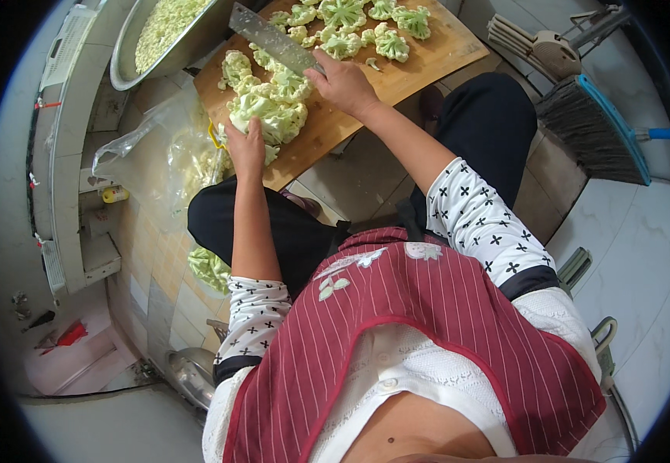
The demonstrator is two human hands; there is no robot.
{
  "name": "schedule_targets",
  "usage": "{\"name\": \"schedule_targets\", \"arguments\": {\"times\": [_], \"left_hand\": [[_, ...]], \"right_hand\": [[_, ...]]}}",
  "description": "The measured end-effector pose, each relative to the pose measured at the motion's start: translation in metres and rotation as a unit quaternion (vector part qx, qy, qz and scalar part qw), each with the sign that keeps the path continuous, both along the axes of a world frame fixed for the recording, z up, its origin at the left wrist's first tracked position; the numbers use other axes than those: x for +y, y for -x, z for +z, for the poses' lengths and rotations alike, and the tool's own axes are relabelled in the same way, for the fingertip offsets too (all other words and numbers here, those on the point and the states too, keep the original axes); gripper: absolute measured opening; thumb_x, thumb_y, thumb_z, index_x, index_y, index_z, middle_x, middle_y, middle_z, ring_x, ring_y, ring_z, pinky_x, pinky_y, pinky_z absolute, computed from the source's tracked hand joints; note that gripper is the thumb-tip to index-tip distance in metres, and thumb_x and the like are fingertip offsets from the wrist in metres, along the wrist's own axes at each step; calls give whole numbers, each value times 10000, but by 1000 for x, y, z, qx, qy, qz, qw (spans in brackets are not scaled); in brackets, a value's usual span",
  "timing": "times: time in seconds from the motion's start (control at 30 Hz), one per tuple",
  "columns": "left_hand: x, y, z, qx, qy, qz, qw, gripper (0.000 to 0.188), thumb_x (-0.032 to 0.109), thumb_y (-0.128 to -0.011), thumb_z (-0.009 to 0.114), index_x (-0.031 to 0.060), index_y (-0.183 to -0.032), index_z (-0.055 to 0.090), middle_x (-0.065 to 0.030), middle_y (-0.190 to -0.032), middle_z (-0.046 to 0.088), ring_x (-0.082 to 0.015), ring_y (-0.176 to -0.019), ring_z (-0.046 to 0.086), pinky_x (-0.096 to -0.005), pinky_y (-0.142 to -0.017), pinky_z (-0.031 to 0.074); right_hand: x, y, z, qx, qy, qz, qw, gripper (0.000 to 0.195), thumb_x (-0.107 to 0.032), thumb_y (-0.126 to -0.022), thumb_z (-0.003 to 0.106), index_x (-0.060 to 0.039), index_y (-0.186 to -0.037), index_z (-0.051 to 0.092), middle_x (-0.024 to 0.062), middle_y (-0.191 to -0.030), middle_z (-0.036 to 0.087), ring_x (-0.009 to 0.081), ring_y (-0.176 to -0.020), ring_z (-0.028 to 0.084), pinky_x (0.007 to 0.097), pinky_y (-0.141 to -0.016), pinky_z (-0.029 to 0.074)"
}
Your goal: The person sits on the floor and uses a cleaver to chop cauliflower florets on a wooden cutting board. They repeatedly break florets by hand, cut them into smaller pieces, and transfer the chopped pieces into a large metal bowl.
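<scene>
My right hand (343,84) is closed around a cleaver (274,39); its broad blade, speckled with white bits, points to the far left above the cutting board. My left hand (246,149) grips the near-left side of a large pale green cauliflower piece (271,116), with the thumb on top and the other fingers mostly hidden. This piece rests on a wooden cutting board (427,63). Smaller cauliflower florets (343,14) are spread over the board's far half, and another floret (236,68) lies near its left edge.
A metal basin (119,63) of finely chopped pale pieces stands at the far left. Beside the board is a clear plastic bag (155,139) with cauliflower bits. A yellow handle (215,134) shows at the board's left edge. A broom (595,127) stands at right; a metal bowl (187,370) lies lower left.
</scene>
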State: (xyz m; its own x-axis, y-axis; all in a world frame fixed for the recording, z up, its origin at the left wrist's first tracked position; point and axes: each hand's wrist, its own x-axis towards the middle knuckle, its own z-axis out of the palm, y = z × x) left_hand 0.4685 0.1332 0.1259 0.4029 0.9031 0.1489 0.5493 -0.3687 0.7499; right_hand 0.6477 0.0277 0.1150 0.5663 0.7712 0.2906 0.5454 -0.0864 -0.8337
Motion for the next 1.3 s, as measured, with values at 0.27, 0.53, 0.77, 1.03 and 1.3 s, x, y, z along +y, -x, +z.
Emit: {"name": "schedule_targets", "arguments": {"times": [0.27,0.53,0.77,1.03,1.3], "left_hand": [[-16,-21,10,144,-25,21,989,649,322,-767,561,-74,-1214,309,-334,-1062,483,-438,-974,500,-434,-838,404],[9,-10,-6,37,45,-3,998,631,281,-752,566,-70,-1210,311,-277,-1063,512,-373,-960,530,-386,-827,415],[3,-7,9,-5,93,0,996,561,233,-769,555,-59,-1193,332,-185,-1010,537,-249,-868,547,-312,-763,433],[9,3,6,-71,133,-38,988,534,211,-788,543,-45,-1207,333,-171,-1023,531,-231,-860,541,-311,-741,441],[-3,1,-9,15,-14,-61,998,590,223,-784,544,-76,-1233,306,-265,-1124,457,-356,-1016,477,-373,-874,371]], "right_hand": [[3,6,-19,-21,56,9,998,296,-308,-841,486,-119,-1066,448,182,-773,600,378,-721,577,471,-632,455],[10,0,-21,-75,48,2,996,302,-323,-853,470,-107,-1061,436,160,-795,610,341,-768,588,454,-643,460],[11,-6,-22,-52,62,10,997,278,-328,-854,469,-96,-1007,447,155,-793,611,352,-758,586,455,-641,459],[11,1,-13,0,-22,20,1000,317,-323,-840,505,-69,-1025,462,189,-716,586,388,-681,564,460,-583,439],[9,27,-1,29,-10,62,998,273,-281,-821,527,-63,-973,460,196,-699,573,409,-687,547,475,-567,417]]}}
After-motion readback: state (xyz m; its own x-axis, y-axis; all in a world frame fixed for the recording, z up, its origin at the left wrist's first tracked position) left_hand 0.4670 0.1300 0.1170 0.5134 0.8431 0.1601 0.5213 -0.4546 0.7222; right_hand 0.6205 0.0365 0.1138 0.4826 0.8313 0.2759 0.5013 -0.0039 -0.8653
